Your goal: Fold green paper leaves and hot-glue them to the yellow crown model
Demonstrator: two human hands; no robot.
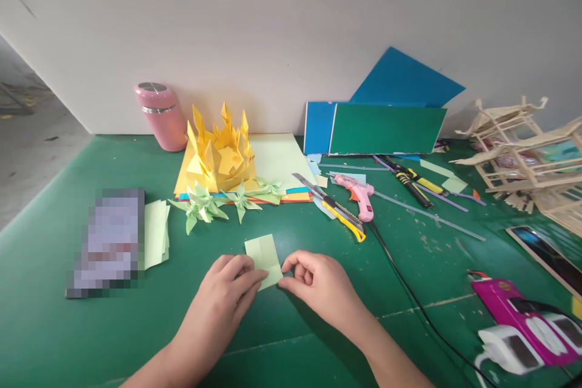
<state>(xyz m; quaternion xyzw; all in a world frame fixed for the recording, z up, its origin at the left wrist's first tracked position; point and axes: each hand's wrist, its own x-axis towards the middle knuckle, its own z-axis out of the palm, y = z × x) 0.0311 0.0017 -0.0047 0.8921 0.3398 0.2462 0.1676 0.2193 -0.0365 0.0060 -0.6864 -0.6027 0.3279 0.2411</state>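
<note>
Fingers (249, 282) of the left hand (220, 294) lie bent over a small pale green paper (267, 251) low on the green desk (113, 160); whether they pinch it cannot be told. The right hand (322, 279) curves thumb and index finger into a loop by the paper's right edge, a narrow gap between their tips. The paper is matte and four-sided, faintly creased. Just beyond sit pointed, star-like paper flowers (201, 203), beside a spiky yellow folded-paper crown (218, 160) on layered coloured sheets (284, 154). To the right lie a metal-bladed cutter (334, 206) and a pink glue gun (362, 195). Farther back, a glossy, rounded flask (159, 118) stands near smooth blue and green boards (386, 128) against a pale wall (204, 30).
</note>
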